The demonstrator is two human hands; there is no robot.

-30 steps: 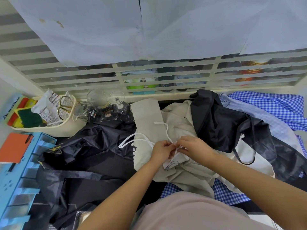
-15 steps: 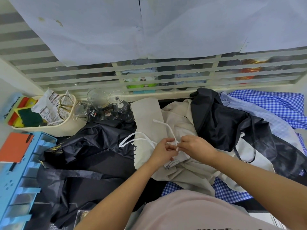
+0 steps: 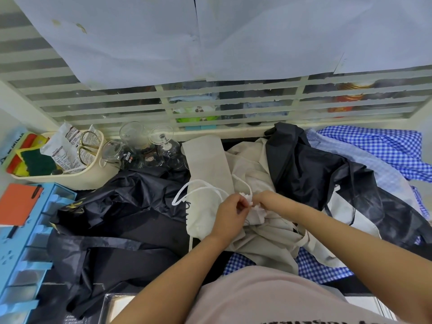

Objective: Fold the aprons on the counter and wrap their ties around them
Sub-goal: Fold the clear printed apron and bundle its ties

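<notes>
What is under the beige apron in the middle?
A blue checked cloth shows beneath the beige apron at its near edge; anything else below is covered.

- Left hand (image 3: pixel 230 215) and right hand (image 3: pixel 272 202) at tie (image 3: pixel 246 197), over middle apron (image 3: pixel 205 164).
- Left of it: second apron (image 3: pixel 131 206); behind that, glasses (image 3: pixel 161 146), tub (image 3: pixel 93 181) holding scissors (image 3: pixel 87 146).
- Right: heaped aprons (image 3: pixel 311 174).
- Far left: drawer unit (image 3: pixel 21 249).

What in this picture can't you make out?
Head view:
What the white tie does between the left hand and right hand: they cover it.
Things behind the slatted window: bars and paper sheets hide them.
Blue rack: cut off by the left edge.
Lettering on the beige apron: too small.
</notes>
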